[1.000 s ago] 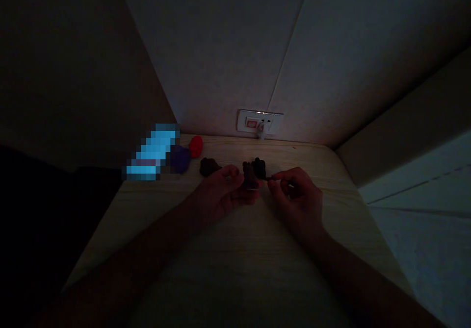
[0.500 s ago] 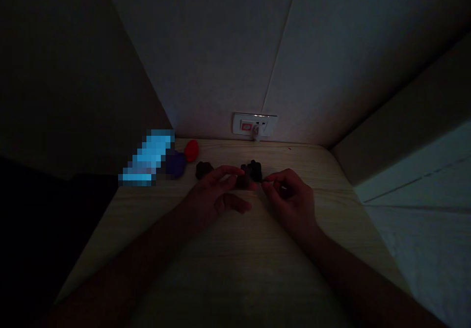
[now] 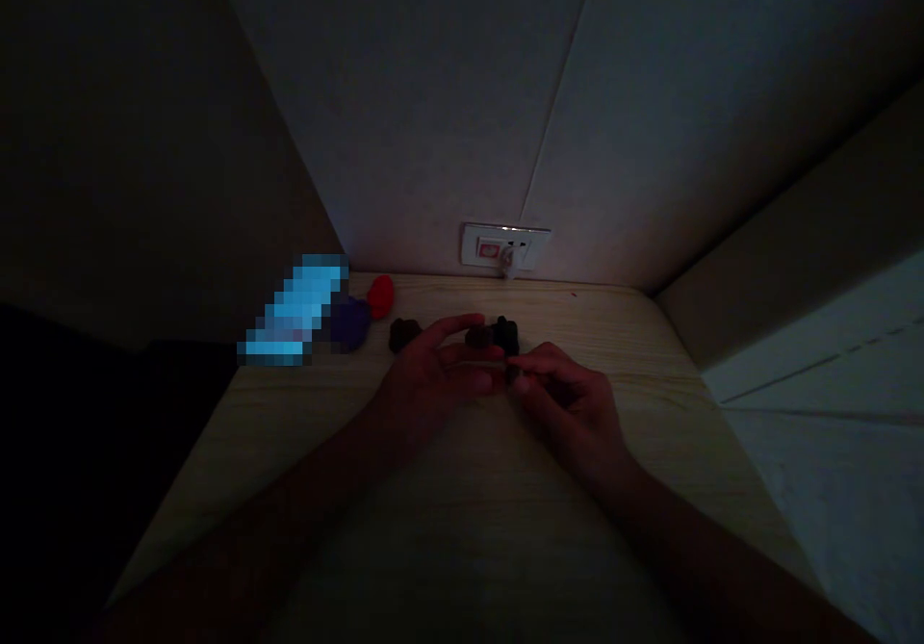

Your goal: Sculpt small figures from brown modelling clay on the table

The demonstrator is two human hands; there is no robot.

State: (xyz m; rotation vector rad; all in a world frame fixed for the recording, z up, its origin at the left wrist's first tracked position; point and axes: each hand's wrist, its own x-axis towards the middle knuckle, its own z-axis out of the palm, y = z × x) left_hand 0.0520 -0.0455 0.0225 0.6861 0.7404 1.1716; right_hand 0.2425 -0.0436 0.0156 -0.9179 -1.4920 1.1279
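The room is very dim. On a light wooden table my left hand and my right hand meet near the middle, fingertips close together. My left fingers curl round a small dark brown lump. My right fingers are pinched on a tiny dark piece I cannot make out. A black lump lies just behind the hands. Another dark brown lump sits to the left of my left hand.
A purple lump and a red lump lie at the back left beside a glowing blue blurred object. A wall socket plate with a plug sits on the wall behind. A pale bed surface lies to the right.
My two hands have drawn together, so the right fingertips now meet the left fingers. My left hand has closed round the brown lump after briefly opening.
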